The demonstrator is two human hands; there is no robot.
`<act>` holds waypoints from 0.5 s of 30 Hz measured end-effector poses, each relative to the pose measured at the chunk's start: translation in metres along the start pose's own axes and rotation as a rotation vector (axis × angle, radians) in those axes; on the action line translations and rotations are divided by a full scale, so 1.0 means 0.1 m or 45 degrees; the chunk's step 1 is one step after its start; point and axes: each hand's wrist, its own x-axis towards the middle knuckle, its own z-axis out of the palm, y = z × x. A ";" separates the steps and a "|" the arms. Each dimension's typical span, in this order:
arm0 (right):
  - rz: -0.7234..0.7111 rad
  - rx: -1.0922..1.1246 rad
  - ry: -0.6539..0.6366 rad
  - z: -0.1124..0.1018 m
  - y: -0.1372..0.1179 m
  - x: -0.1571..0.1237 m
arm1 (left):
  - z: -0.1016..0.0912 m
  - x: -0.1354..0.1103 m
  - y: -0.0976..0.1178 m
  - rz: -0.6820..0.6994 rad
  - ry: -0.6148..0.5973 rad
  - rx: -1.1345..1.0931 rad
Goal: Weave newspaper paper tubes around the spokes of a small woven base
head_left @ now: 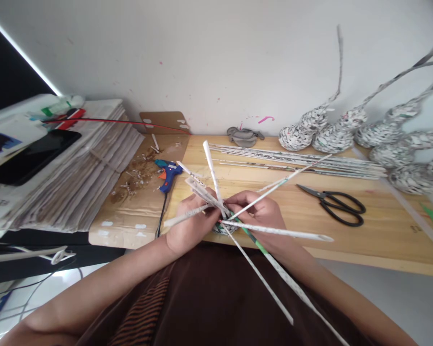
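Your left hand [195, 221] and right hand [263, 211] both have their fingers closed on a small woven paper piece [224, 229] over the near edge of the wooden table [306, 221], paper strips [277, 230] fanning out, scissors [324, 195] to the right, a blue glue gun [171, 177] to the left

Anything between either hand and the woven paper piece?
Nothing visible: the left hand and right hand both hold the woven paper piece. Paper sticks jutting from it only cross over the right hand in view.
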 end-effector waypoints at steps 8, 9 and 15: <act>-0.230 -0.171 0.032 -0.03 0.15 -0.17 | 0.04 0.00 0.00 -0.082 -0.038 0.012; -0.213 -0.135 0.088 -0.01 0.19 -0.17 | 0.04 -0.01 -0.01 -0.069 -0.032 -0.035; -0.245 0.002 0.161 0.01 0.28 -0.19 | 0.04 0.00 -0.05 -0.168 -0.076 -0.227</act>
